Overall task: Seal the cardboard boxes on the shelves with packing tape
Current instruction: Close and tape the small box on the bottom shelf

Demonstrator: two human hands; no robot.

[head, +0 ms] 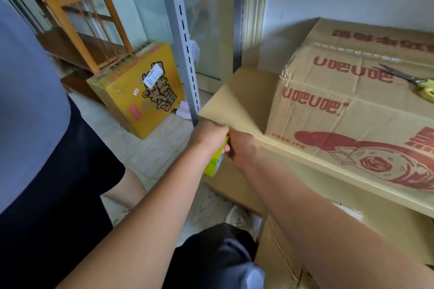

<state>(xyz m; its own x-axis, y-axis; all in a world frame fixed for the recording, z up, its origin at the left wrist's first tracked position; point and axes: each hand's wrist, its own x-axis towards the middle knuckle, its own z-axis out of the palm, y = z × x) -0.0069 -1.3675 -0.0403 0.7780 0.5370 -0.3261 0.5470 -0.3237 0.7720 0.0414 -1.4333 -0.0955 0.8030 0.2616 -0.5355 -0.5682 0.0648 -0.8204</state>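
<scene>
A large cardboard box (352, 105) with red print sits on the tan shelf board (317, 159), its top flaps shut. At the shelf's front left corner my left hand (209, 136) grips a yellow-green item (215, 162), which looks like a tape roll seen edge-on. My right hand (243, 151) meets it there, with fingers curled onto the item's upper edge; the fingertips are mostly hidden. Below the shelf board lies another cardboard box (279, 256), partly covered by my right forearm.
Yellow-handled scissors (413, 80) lie on top of the printed box. A grey slotted shelf upright (183, 37) stands just left of my hands. A yellow carton (138, 91) sits on the tiled floor beside a wooden rack (70, 14). My knee is below the hands.
</scene>
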